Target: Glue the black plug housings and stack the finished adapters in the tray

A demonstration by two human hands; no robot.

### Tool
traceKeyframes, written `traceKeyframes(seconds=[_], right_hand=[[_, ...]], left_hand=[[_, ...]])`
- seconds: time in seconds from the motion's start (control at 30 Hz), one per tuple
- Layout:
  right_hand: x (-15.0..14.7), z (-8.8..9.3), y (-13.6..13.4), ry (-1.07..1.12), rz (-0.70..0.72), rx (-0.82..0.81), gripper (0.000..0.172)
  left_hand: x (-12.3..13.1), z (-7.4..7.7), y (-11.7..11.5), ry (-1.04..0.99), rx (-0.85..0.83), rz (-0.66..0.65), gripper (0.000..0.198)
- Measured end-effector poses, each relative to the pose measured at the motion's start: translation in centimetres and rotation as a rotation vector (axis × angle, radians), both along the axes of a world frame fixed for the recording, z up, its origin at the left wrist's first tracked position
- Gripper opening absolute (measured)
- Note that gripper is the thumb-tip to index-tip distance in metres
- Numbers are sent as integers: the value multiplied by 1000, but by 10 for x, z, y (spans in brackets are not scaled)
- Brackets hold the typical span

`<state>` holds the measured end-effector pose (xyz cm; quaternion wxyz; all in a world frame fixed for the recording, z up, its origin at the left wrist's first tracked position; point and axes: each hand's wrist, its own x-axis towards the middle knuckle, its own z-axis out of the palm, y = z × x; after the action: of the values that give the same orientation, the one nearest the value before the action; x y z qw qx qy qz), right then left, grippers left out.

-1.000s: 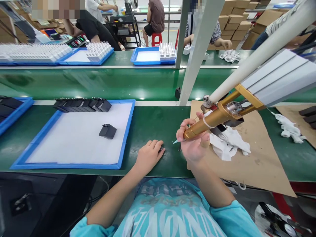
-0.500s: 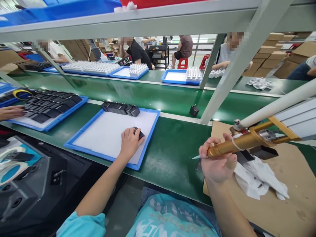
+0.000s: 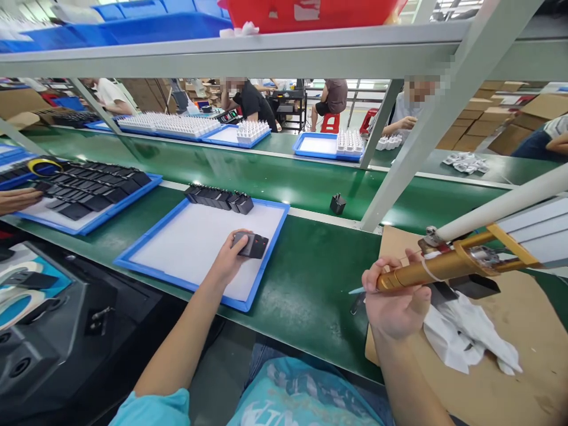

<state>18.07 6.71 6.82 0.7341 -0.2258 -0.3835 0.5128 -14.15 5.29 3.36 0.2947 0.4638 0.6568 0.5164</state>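
My left hand (image 3: 229, 255) grips a black plug charger (image 3: 254, 245) just above the right side of a blue-rimmed tray (image 3: 166, 283) with a white lining. The charger's end with small reddish spots faces right. Along the tray's far edge stands a row of black chargers (image 3: 213, 197). My right hand (image 3: 397, 296), palm up, has its fingers curled round a gold dispensing gun (image 3: 408, 275) with a pale blue tapered nozzle (image 3: 356, 290) pointing left; the thumb stays apart. Beyond the tray, one black charger with prongs (image 3: 338, 204) sits on the green belt (image 3: 284, 177).
White cloth (image 3: 461, 331) and black housings (image 3: 474, 286) lie on cardboard (image 3: 532, 331) at right. A slanted white post (image 3: 399, 165) rises between belt and bench. Another person's hand (image 3: 18, 200) touches a tray of black chargers (image 3: 102, 186) at left. A shelf (image 3: 266, 62) crosses overhead.
My left hand has lifted and turned the charger, so its end face now shows to the right. On the belt, the lone charger has shifted left. My right hand keeps its hold.
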Motion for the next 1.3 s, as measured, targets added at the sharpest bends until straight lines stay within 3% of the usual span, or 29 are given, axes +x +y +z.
traceKeyframes(seconds=[0.1, 0.17, 0.3, 0.47, 0.67, 1.17, 1.3], right_hand=[[0, 0, 0, 5, -14, -1, 53], [1, 0, 0, 7, -25, -14, 53], [1, 0, 0, 0, -20, -13, 54], [3, -2, 1, 4, -22, -12, 56], [4, -2, 3, 3, -13, 9, 55], [4, -6, 4, -20, -28, 23, 55], [4, -6, 4, -17, -17, 28, 56]], left_hand=[[29, 4, -13, -458, 16, -175, 54], [45, 6, -20, -619, 15, -243, 54], [60, 5, -25, -708, 35, -320, 53], [59, 5, -26, -767, 69, -359, 50], [59, 6, -27, -977, 123, -443, 39], [59, 6, -35, -758, 324, -693, 36], [50, 13, -31, -498, 330, -661, 36]])
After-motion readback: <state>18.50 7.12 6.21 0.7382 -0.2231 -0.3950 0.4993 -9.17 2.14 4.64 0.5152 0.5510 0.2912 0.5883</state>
